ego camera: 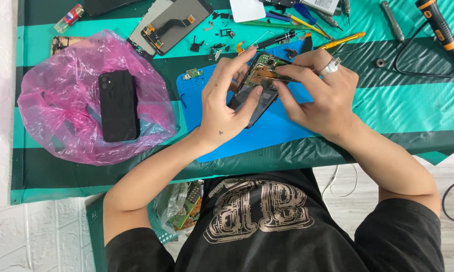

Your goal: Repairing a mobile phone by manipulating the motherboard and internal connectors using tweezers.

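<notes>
— Hands?
— Left hand [226,103] grips the opened phone [257,88] at its 9 o'clock edge; right hand [320,95] pinches the copper flex strip [272,74] on top.
— Axis?
— 1 to 7 o'clock, above the blue mat [287,128] — both hands touching.

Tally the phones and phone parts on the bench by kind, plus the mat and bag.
Opened phone, held in both hands: 1
Black phone on the bag: 1
Detached screen panel: 1
Pink plastic bag: 1
Blue work mat: 1
Total: 5
</notes>
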